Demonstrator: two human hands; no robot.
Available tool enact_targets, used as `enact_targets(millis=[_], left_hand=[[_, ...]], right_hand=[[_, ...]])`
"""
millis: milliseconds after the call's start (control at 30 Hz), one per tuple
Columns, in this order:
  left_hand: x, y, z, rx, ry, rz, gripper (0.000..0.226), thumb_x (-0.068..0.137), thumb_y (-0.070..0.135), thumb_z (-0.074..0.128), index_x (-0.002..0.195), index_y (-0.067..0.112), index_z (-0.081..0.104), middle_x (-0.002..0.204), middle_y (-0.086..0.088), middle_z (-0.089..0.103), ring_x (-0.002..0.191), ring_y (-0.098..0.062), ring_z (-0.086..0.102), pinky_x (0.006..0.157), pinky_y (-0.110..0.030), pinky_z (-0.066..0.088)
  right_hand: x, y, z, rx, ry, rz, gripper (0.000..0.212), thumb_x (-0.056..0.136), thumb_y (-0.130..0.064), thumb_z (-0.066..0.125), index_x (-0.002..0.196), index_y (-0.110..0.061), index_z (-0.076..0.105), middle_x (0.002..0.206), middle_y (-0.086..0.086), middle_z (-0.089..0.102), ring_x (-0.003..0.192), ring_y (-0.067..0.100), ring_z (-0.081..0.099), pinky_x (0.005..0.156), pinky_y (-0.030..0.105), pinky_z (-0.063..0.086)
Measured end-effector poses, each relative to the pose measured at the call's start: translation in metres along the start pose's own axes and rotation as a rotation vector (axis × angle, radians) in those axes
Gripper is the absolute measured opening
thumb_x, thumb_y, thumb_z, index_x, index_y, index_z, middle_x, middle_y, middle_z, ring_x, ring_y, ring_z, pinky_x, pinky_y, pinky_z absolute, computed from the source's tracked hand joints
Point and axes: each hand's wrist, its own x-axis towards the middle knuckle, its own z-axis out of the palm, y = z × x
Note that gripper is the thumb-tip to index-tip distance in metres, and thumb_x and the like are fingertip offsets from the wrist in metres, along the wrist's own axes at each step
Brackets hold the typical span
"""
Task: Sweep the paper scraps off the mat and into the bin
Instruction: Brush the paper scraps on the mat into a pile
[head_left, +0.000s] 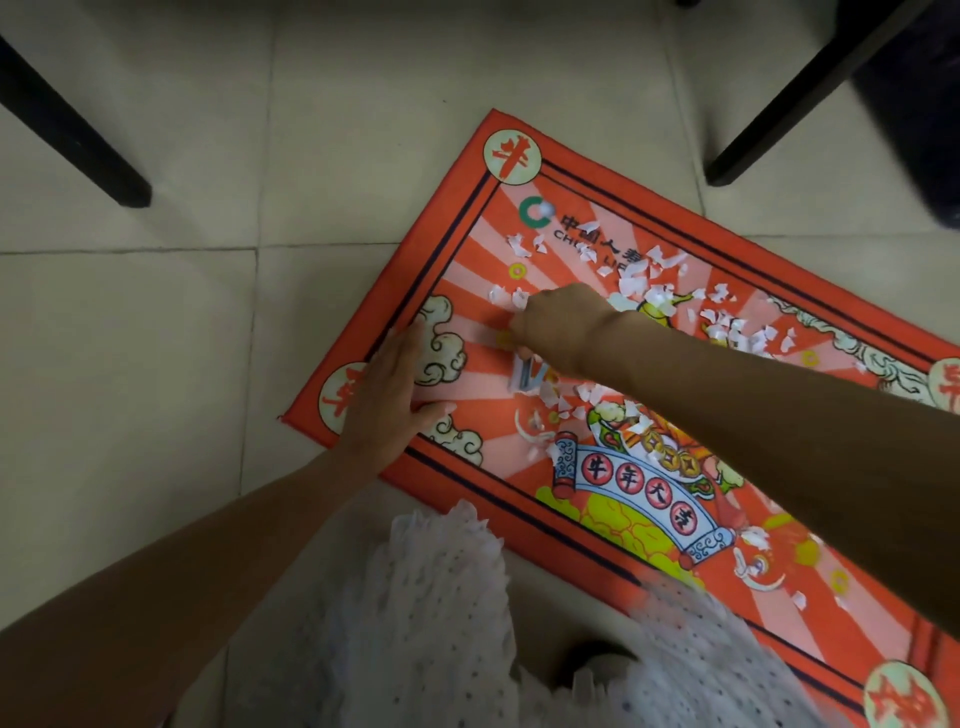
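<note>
A red and orange printed mat (457, 260) lies askew on the tiled floor. Several white paper scraps (657, 291) are strewn across its upper middle, and more lie lower down near the scroll picture. My left hand (392, 395) lies flat, fingers apart, on the mat's near left corner. My right hand (558, 322) is curled over the mat's middle, fingers closed around something small and pale. That item (524, 376) sticks out below the fist; I cannot tell what it is. No bin is in view.
Dark furniture legs slant in at the top left (78, 135) and top right (795, 98). A dark object (919, 114) stands at the far right edge. White dotted fabric (457, 623) of my clothing covers the bottom middle. Beige floor tiles (156, 338) surround the mat.
</note>
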Motion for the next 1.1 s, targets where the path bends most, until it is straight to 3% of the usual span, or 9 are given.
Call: enact_targets(millis=[100,233,433,600,700,833,900,1000,1100], left_hand=[[-0.001,0.002,-0.001,0.009,-0.007,0.012,0.102,0.081,0.036,0.077,0.157,0.018,0.012,0.163,-0.002,0.017,0.151,-0.023,0.010,0.119,-0.043,0.020],[-0.001,0.003,-0.002,0.044,-0.017,0.014,0.103,0.080,0.041,0.076,0.157,0.016,0.013,0.163,-0.004,0.017,0.150,-0.025,0.012,0.119,-0.047,0.022],[0.000,0.001,0.001,0.145,-0.085,0.045,0.110,0.074,0.070,0.060,0.157,0.018,0.011,0.163,-0.005,0.016,0.151,-0.027,0.009,0.119,-0.054,0.019],[0.002,0.012,0.010,0.146,-0.091,0.060,0.113,0.072,0.069,0.060,0.157,0.014,0.011,0.164,-0.006,0.014,0.151,-0.028,0.010,0.121,-0.050,0.014],[0.002,0.020,0.016,0.137,-0.113,0.079,0.112,0.071,0.068,0.059,0.156,0.010,0.013,0.163,-0.011,0.015,0.150,-0.029,0.012,0.121,-0.049,0.016],[0.002,0.031,0.024,0.178,-0.087,0.133,0.110,0.072,0.065,0.061,0.155,0.006,0.018,0.160,-0.015,0.024,0.148,-0.033,0.020,0.117,-0.051,0.022],[0.000,0.036,0.028,0.173,-0.095,0.139,0.111,0.072,0.066,0.060,0.156,0.010,0.015,0.161,-0.013,0.022,0.149,-0.032,0.017,0.116,-0.046,0.017],[-0.002,0.038,0.033,0.170,-0.116,0.158,0.110,0.073,0.068,0.059,0.157,0.016,0.010,0.162,-0.009,0.019,0.150,-0.031,0.013,0.117,-0.047,0.016],[-0.003,0.038,0.034,0.176,-0.126,0.167,0.110,0.074,0.056,0.072,0.157,0.015,0.013,0.161,-0.010,0.021,0.149,-0.031,0.015,0.117,-0.052,0.023]], right_hand=[[-0.017,0.012,0.009,0.078,0.028,0.019,0.041,0.100,-0.013,0.043,0.140,-0.021,0.046,0.123,0.010,0.059,0.114,0.030,0.057,0.076,0.035,0.042],[-0.017,0.018,0.016,0.178,0.163,0.007,0.072,0.092,0.000,0.048,0.152,-0.034,0.026,0.120,0.008,0.059,0.109,0.029,0.057,0.065,0.033,0.036],[0.002,0.002,0.013,0.213,0.197,-0.047,0.073,0.093,-0.003,0.051,0.153,-0.035,0.024,0.116,0.010,0.057,0.105,0.030,0.057,0.065,0.034,0.039],[0.001,0.005,0.030,0.204,0.140,-0.024,0.090,0.091,0.000,0.053,0.155,-0.037,0.002,0.101,0.011,0.053,0.090,0.031,0.059,0.065,0.035,0.047],[-0.014,0.015,0.038,0.181,0.121,-0.003,0.095,0.092,-0.002,0.055,0.155,-0.039,-0.005,0.093,0.009,0.047,0.074,0.024,0.046,0.062,0.034,0.039],[-0.040,0.030,0.056,0.161,0.070,0.038,0.097,0.094,0.001,0.050,0.152,-0.042,-0.013,0.100,0.011,0.052,0.056,0.013,0.032,0.057,0.031,0.037],[-0.051,0.036,0.066,0.163,0.051,0.041,0.099,0.095,0.001,0.050,0.151,-0.045,-0.017,0.098,0.011,0.051,0.056,0.013,0.034,0.057,0.031,0.040],[-0.067,0.041,0.075,0.164,0.061,0.058,0.104,0.094,0.004,0.050,0.147,-0.047,-0.023,0.078,0.006,0.035,0.055,0.015,0.037,0.056,0.032,0.046],[-0.077,0.041,0.080,0.193,0.131,0.053,0.108,0.091,0.007,0.048,0.145,-0.048,-0.029,0.088,0.011,0.044,0.056,0.019,0.045,0.052,0.033,0.048]])
